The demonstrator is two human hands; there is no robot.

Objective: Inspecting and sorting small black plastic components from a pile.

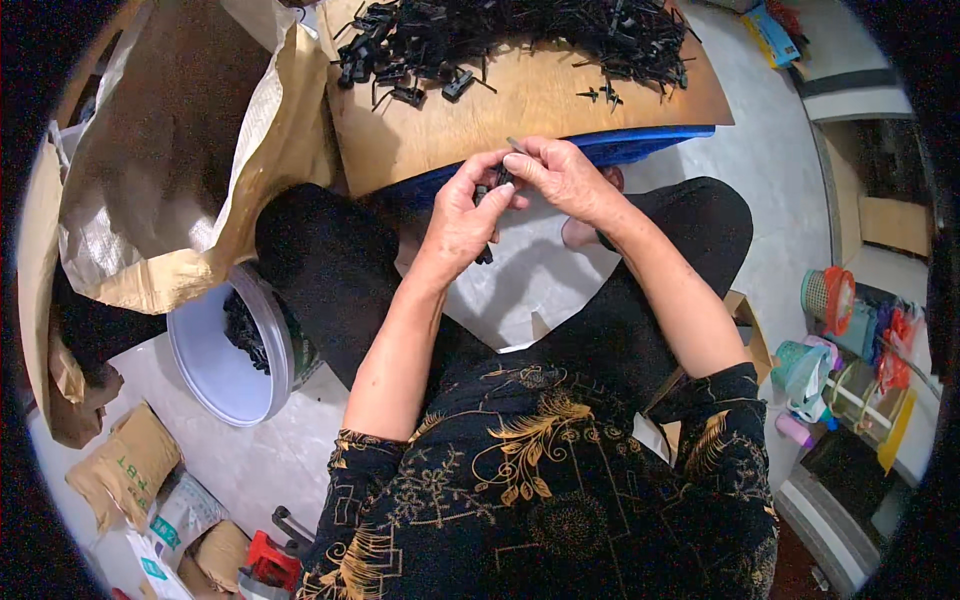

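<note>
My left hand is closed around a small black plastic part; a dark end also shows below the fingers. Beside it my right hand pinches a thin grey blade-like piece between thumb and forefinger, its tip pointing up and left. The fingers of both hands meet at the black part, just off the near edge of a wooden board. On the board's far side lies a big heap of black plastic parts, with a few loose ones at its near edge.
A large paper sack gapes at the left. Below it stands a white bucket with black parts inside. Blue plastic supports the board. Filled bags lie lower left; baskets and household goods crowd the right.
</note>
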